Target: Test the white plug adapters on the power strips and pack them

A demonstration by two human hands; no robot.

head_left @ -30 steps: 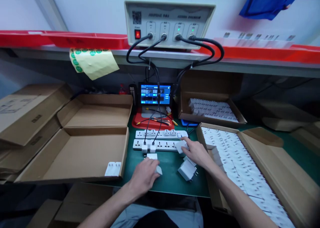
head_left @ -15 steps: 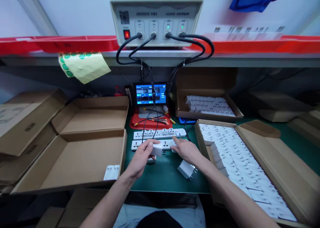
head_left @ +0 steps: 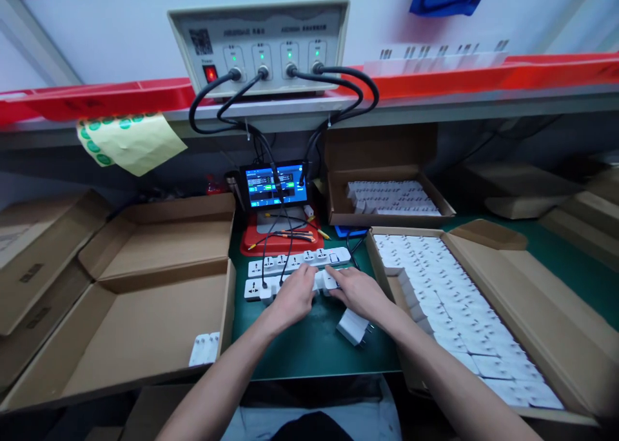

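Note:
My left hand (head_left: 294, 296) is closed at the front power strip (head_left: 252, 291), its fingers around a white charger mostly hidden behind them. Beside it, my right hand (head_left: 358, 291) grips another white charger (head_left: 329, 280) at the right part of the same strip. Thin black cables run down to white adapters at the strip's left side. Just below my right hand a loose white charger (head_left: 353, 326) lies on the green mat, prongs pointing right. A second white power strip (head_left: 285, 261) sits behind the first.
An open carton (head_left: 120, 325) at left holds a few white chargers (head_left: 204, 349). Rows of chargers fill the right carton (head_left: 464, 312); another carton (head_left: 387, 219) stands behind it. A lit screen (head_left: 275, 184) stands behind the strips, below a shelf bearing a grey test box (head_left: 271, 35).
My left hand has moved forward and right, bringing its charger down to the front strip. Two more green lights now glow on the test box. The camera view has shifted.

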